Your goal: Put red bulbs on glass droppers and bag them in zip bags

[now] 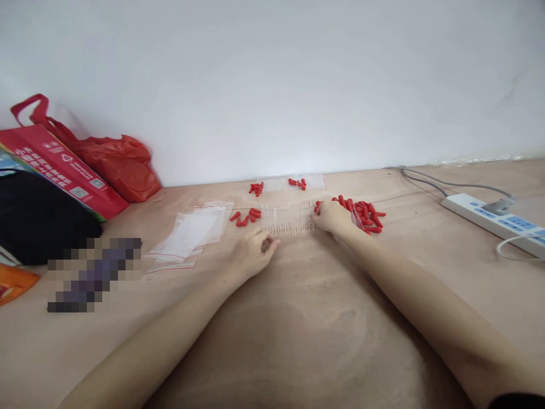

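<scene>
Clear thin tubes [287, 220] lie side by side in a row on the wooden table, close to the wall. My left hand [252, 253] rests just in front of the row's left end. Its fingers are loosely curled, with a gap between thumb and forefinger and nothing visible in it. At the row's right end my right hand [333, 216] has its fingers closed and pointing down. Whatever they hold is too small or hidden to make out. Small red rubber bulbs [369, 213] are heaped beside the right hand, partly behind it. Several more red bulbs [243, 220] lie left of the tubes.
Flat clear zip bags [200, 227] overlap on the left. Farther back, a zip bag [315, 181] lies by the wall near more red bulbs [256, 188]. A white power strip [498, 218] with cables sits right. Red bags [121, 165] and a black bag [42, 216] stand left.
</scene>
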A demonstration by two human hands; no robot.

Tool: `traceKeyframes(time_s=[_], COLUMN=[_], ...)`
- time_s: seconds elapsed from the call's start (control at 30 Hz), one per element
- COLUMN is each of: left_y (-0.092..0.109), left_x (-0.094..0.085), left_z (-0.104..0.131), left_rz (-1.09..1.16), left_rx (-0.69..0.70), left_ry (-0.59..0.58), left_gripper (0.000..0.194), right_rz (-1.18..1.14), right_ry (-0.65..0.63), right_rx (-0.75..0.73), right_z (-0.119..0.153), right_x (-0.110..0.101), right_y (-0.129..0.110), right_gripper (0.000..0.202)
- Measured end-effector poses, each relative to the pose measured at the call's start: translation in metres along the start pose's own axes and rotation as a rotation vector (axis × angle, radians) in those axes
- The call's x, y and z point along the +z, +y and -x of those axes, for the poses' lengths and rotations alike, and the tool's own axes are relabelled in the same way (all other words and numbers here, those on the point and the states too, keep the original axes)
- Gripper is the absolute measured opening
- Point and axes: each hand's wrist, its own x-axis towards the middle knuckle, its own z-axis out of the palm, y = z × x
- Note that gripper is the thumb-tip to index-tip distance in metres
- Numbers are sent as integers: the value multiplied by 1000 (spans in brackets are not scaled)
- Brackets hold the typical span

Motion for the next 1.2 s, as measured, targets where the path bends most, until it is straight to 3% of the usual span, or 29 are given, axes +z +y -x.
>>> traceKeyframes(time_s=[0.07,0.2,0.3,0.43,0.57,0.7,1.0,1.13,1.2], left_y=[-16,-56,-79,-91,-93,-96,-91,-75,-59], left_x=[-6,-18,-21,-18,-17,-22,-36,-38,-34], left_z=[-12,-45,-70,-91,-96,-95,-94,-82,-67], left_rz=[-84,-167,-67,44,158,256,332,304,362], left_rx=[-24,-99,-81,-51,-107,-151,-202,-177,-138], left_ry=[82,103,-83,-296,-490,-557,-461,-263,-143], left_gripper=[14,19,21,18,15,6,19,15,14], right_rz=[0,-11,-19,-12,-7,-11,-48,-131,-180], right_ry=[-28,-73,-116,-164,-210,-241,-214,-201,-212], right_rx=[23,13,3,-5,-12,-17,-11,-28,-114], right_z=[-3,-10,-16,-23,-23,-16,-2,8,16], right_x=[1,2,3,3,1,-6,-24,-34,-37], right_y=[-4,-8,-9,-10,-9,-7,0,10,17], right_gripper=[27,28,28,27,24,26,10,16,21])
